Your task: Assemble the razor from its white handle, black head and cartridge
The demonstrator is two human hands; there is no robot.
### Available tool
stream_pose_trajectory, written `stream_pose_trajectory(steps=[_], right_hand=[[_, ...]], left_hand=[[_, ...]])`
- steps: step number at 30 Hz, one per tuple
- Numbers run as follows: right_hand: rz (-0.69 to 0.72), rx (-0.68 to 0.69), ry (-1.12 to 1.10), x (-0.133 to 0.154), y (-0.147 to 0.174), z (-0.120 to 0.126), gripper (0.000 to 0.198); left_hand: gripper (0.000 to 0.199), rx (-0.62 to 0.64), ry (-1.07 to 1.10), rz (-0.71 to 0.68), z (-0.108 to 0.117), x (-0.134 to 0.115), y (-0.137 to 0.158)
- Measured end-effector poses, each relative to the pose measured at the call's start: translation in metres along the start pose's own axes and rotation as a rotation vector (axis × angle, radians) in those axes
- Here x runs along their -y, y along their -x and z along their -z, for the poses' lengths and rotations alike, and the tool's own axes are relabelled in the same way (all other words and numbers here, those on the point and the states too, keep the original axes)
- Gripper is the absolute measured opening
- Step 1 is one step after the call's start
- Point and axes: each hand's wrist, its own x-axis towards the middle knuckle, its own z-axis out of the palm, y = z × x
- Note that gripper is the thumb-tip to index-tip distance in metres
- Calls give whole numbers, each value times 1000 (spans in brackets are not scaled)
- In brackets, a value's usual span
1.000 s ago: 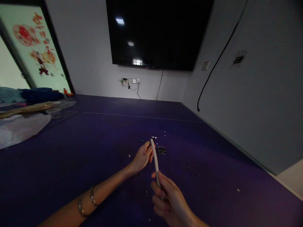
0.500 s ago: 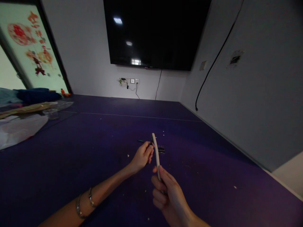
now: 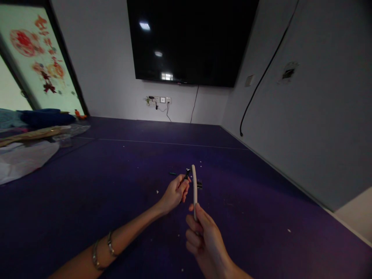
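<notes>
My left hand (image 3: 175,190) is closed around a small dark tool (image 3: 186,174) with a shiny tip that points up. Its exact kind is too small to make out. In my right hand (image 3: 205,234), thumb and curled fingers grip the lower part of a pale, slightly curved stick (image 3: 194,182) standing nearly upright. A narrow gap separates the tool's tip from the upper part of the stick. Partly hidden behind the stick, a small black object (image 3: 199,184) lies on the purple surface (image 3: 116,178). A thin dark green piece (image 3: 172,173) rests beyond my left hand.
Small white scraps (image 3: 288,230) are scattered over the surface. Plastic bags (image 3: 31,157) and dark blue cloth (image 3: 46,117) lie at the far left. A black cable (image 3: 261,77) hangs along the right wall; a large screen (image 3: 192,42) is mounted on the back wall.
The stick has shifted slightly right and become more upright. It has come apart from the tool, whose shiny tip now shows. Both hands keep their grip.
</notes>
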Motion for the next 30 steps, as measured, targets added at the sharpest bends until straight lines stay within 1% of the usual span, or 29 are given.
stream_pose_trajectory(steps=[3,8,13,19,25,27,30], right_hand=[[-28,2,9,-3,2,2,52],[26,-4,-15,2,0,0,49],[-17,3,-2,-2,-1,3,51],[-1,2,-26,3,-1,0,48],[-76,35,3,-4,3,6,52],[-43,71,32,1,6,6,49],[113,163,130,22,-2,6,36]], left_hand=[[24,-7,41,15,-1,1,0],[24,8,-15,2,0,1,1],[22,-12,25,25,0,2,1],[23,4,4,20,-1,0,2],[25,-41,71,34,4,7,-4],[25,-60,100,66,4,6,-5],[25,-96,236,151,1,-1,-2]])
